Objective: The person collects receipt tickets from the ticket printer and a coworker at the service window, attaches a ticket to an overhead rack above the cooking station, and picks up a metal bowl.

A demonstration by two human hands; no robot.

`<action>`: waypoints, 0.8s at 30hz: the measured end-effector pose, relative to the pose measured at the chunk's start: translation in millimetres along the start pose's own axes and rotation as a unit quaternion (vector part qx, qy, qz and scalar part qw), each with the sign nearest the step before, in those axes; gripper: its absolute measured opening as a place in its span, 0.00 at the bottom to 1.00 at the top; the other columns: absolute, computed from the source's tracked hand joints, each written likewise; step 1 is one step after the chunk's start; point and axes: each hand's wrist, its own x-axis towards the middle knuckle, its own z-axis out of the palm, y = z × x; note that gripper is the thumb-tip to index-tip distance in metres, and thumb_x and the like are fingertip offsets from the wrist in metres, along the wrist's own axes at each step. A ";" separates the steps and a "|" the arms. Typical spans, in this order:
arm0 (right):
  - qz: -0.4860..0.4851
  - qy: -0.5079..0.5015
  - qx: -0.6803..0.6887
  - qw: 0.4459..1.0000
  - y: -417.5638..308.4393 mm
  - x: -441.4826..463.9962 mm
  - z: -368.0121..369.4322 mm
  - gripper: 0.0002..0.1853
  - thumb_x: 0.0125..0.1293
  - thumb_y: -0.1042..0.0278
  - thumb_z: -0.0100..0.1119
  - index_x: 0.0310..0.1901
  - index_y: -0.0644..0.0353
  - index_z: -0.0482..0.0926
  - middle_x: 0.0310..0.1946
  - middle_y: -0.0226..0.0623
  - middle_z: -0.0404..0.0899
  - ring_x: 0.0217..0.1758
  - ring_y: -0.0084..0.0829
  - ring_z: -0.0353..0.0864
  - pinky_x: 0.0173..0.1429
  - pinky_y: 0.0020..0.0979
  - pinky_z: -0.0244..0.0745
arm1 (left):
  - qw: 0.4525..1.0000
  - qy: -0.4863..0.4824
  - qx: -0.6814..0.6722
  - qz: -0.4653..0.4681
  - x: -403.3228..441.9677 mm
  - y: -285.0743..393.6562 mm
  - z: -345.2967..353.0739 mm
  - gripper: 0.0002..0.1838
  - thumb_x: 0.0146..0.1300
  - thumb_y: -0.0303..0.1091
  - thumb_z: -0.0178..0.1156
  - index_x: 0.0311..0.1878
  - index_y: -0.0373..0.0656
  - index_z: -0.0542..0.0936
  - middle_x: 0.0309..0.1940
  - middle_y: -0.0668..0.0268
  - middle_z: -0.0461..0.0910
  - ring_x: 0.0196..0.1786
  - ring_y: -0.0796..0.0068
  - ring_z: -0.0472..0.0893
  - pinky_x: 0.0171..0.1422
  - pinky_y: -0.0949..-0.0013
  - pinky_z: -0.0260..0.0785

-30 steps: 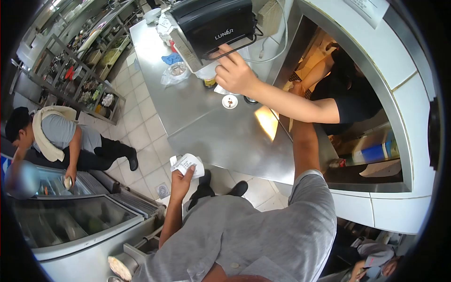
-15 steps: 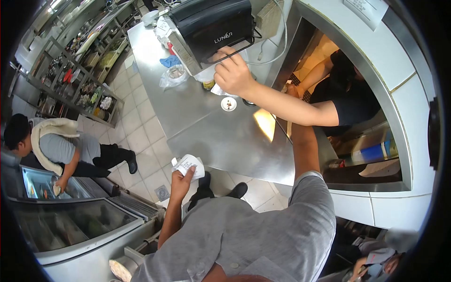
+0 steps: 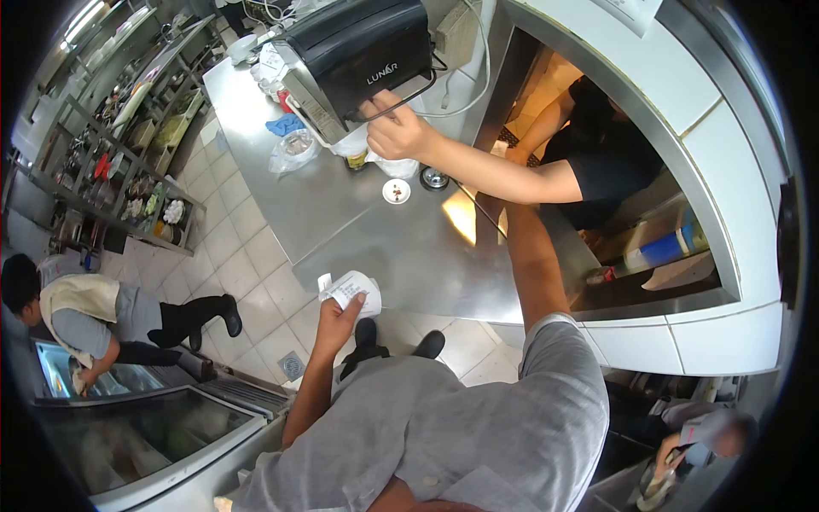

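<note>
My left hand is closed on a curled white printed paper slip, thumb on top, just off the front edge of the steel counter. My right arm stretches forward to the serving window. Another person's forearm crosses over it, and my right hand is mostly hidden there, so its fingers do not show clearly. That person's hand reaches through the window to the front of a black machine marked LUNAR, by its black bar or cord. Below it are a small white dish with bits in it and a service bell.
A plastic bag and a blue cloth lie on the counter. At the left, a co-worker bends over an open chest freezer. Shelving stands behind. Another person is at the lower right.
My view has turned slightly, so the counter, machine and window appear shifted left and a little up. My left hand still holds the paper slip. The co-worker at the freezer leans lower.
</note>
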 end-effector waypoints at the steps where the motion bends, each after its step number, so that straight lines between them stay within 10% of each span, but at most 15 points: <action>1: 0.040 -0.020 -0.020 0.999 15.9 -11.3 5.5 0.06 0.50 0.68 0.60 0.25 0.62 0.77 0.32 0.47 0.81 0.45 0.43 0.83 0.54 0.44 0.80 | 1.000 -0.015 0.012 0.006 1.9 0.2 -2.2 0.14 0.75 0.34 0.62 0.53 0.31 0.84 0.43 0.67 0.87 0.46 0.80 0.82 0.52 0.71 0.75; 10: -0.013 -0.041 -0.150 0.988 54.2 -96.5 20.5 0.06 0.58 0.69 0.64 0.29 0.63 0.83 0.33 0.51 0.82 0.46 0.44 0.84 0.53 0.42 0.80 | 0.995 -0.059 0.068 0.044 30.4 13.3 -4.9 0.16 0.73 0.34 0.62 0.55 0.30 0.83 0.46 0.62 0.88 0.50 0.77 0.82 0.57 0.68 0.74; 11: 0.214 -0.289 -0.119 0.926 9.6 -80.1 -12.5 0.10 0.69 0.64 0.61 0.42 0.61 0.87 0.33 0.51 0.85 0.40 0.41 0.85 0.47 0.39 0.80 | 0.993 -0.090 0.070 0.019 32.2 18.8 -6.7 0.16 0.73 0.34 0.61 0.54 0.31 0.83 0.46 0.62 0.88 0.50 0.77 0.83 0.57 0.68 0.74; 15: 0.222 -0.315 0.158 0.909 -26.1 -146.8 -29.3 0.17 0.73 0.54 0.60 0.46 0.60 0.87 0.31 0.35 0.85 0.33 0.27 0.83 0.39 0.35 0.77 | 0.992 -0.113 0.045 0.027 42.9 14.3 -1.1 0.16 0.72 0.31 0.59 0.55 0.30 0.83 0.46 0.63 0.87 0.49 0.75 0.83 0.57 0.67 0.75; 17: 0.361 -0.358 0.339 0.791 -82.5 -158.6 -61.5 0.16 0.74 0.53 0.61 0.45 0.58 0.88 0.29 0.28 0.81 0.33 0.16 0.76 0.39 0.25 0.72 | 0.990 -0.136 0.033 0.018 46.9 12.9 2.3 0.16 0.71 0.30 0.58 0.55 0.30 0.83 0.46 0.63 0.87 0.48 0.75 0.83 0.57 0.66 0.75; 24: 0.421 -0.376 0.472 0.677 -195.1 -159.1 -118.8 0.15 0.74 0.56 0.65 0.46 0.60 0.86 0.38 0.25 0.85 0.44 0.14 0.77 0.49 0.24 0.72 | 0.970 -0.237 0.049 0.025 48.8 10.9 22.2 0.15 0.70 0.27 0.57 0.56 0.31 0.82 0.46 0.64 0.87 0.49 0.77 0.83 0.57 0.67 0.75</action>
